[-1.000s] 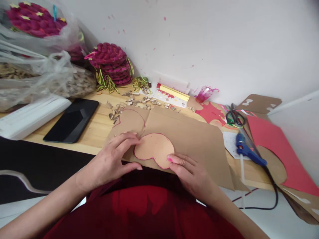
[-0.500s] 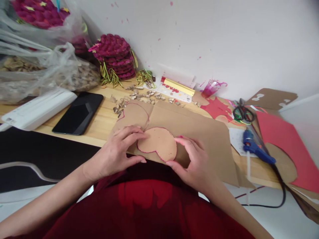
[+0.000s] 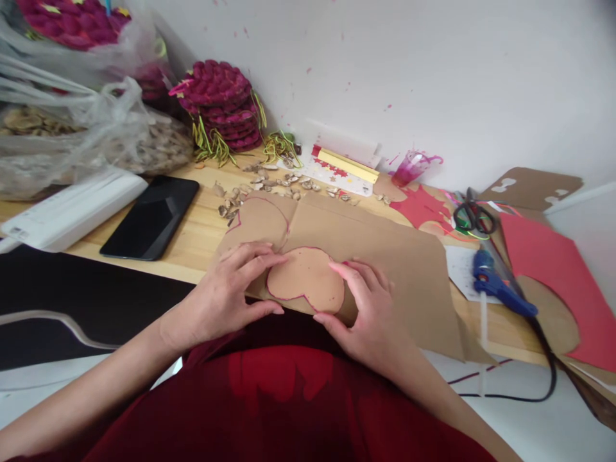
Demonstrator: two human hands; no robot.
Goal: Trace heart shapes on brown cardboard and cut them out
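The left hand (image 3: 231,282) and the right hand (image 3: 373,305) lie on both sides of a two-lobed tan piece (image 3: 308,274), which is flat on the brown cardboard (image 3: 389,250), near its front edge. For positioning this piece well, it seems best to guide it by the rim with light and even fingertips, so that it does not bend or turn, and to check that no part of it passes the cardboard's edge. It would also be wise to leave the curved drawn line (image 3: 287,221) uncovered. The left hand is half spread: its fingertips touch the piece at the upper left, while the thumb is well apart, below, not on the piece. The right hand makes a wide arch around the right lobe, with the forefinger at the upper rim and the thumb at the lower one; whether it pinches or only rests there, one cannot tell. Farther out, small shells (image 3: 289,186) are scattered behind the cardboard, a black phone (image 3: 149,218) lies to the left, and to the right are a blue glue gun (image 3: 500,289) and, behind it, scissors (image 3: 474,218).
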